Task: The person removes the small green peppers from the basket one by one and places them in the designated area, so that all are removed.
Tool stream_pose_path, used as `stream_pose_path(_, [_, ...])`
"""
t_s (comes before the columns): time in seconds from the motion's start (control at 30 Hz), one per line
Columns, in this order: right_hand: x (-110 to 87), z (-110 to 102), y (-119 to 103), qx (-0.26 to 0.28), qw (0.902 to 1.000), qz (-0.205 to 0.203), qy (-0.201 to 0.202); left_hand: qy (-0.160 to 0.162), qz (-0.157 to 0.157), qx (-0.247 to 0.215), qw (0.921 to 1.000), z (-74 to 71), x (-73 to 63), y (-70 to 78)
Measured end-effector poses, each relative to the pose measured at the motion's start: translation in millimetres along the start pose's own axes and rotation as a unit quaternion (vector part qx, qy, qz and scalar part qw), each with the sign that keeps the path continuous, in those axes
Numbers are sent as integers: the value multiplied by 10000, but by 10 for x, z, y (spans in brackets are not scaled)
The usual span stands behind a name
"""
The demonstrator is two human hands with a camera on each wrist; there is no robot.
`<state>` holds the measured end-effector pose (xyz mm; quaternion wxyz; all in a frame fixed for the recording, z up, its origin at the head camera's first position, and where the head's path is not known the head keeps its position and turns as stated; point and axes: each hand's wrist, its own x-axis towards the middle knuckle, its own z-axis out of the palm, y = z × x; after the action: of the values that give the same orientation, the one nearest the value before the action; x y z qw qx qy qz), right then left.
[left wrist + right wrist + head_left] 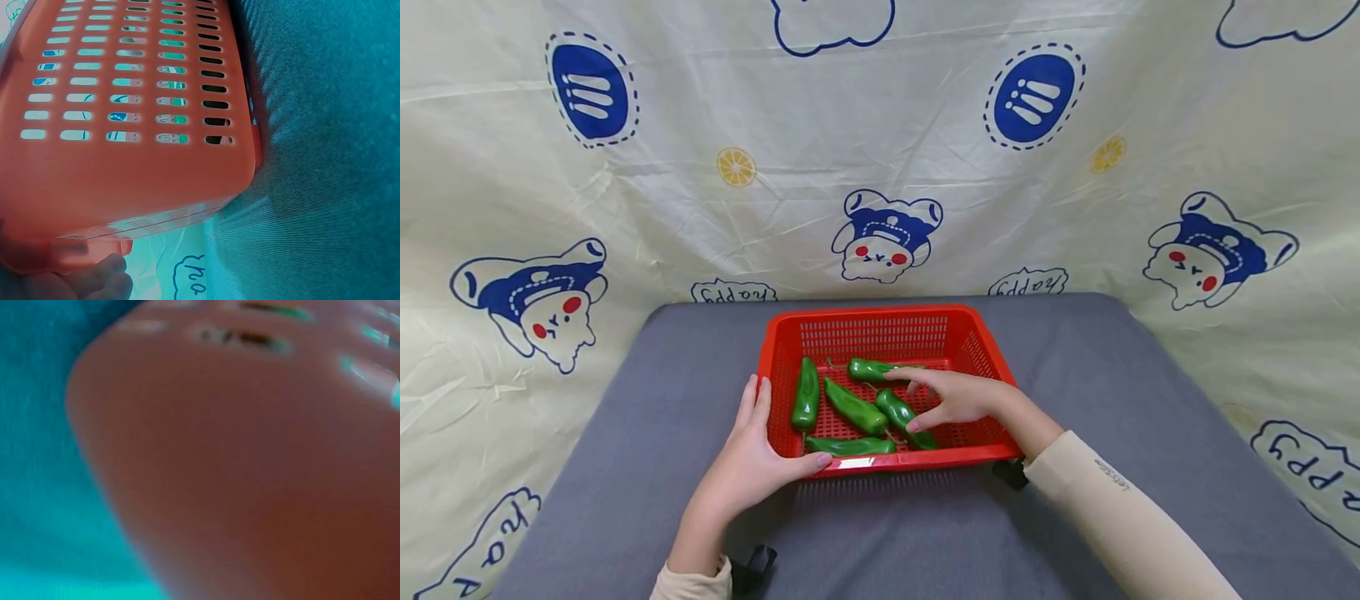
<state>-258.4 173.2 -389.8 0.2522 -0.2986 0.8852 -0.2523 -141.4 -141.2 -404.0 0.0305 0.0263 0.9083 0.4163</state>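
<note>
A red slotted plastic basket [880, 327] stands on a grey table [1075, 367] and holds several green peppers [854, 406]. My left hand [758, 450] rests against the basket's near left corner, fingers straight along the side wall and thumb along the front rim. My right hand [951, 395] reaches into the basket from the right, fingers spread and lightly bent over one pepper [901, 414], thumb tip beside it; a closed grip is not visible. The left wrist view shows the basket's outer wall [125, 156] close up with a fingertip [100, 278] below. The right wrist view is a blur of the basket wall [250, 475].
A cream cloth [880, 150] printed with blue cartoon figures hangs behind and around the table. Grey tabletop [1150, 400] lies bare to the left and right of the basket and in front of it.
</note>
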Motion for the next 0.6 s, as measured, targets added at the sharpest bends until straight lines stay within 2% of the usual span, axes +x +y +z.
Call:
stream_pose_path(0.3, [122,69,20,-180,9983,110,-536,-51,-50,12,10000,-10,-4,29])
stream_pose_path(0.4, [143,80,17,-81,9973,202,-705,-48,-60,9,10000,-11,-7,29])
stream_pose_path(0.6, [179,121,9,33,9961,403,-781,-55,-74,14,10000,-19,-6,21])
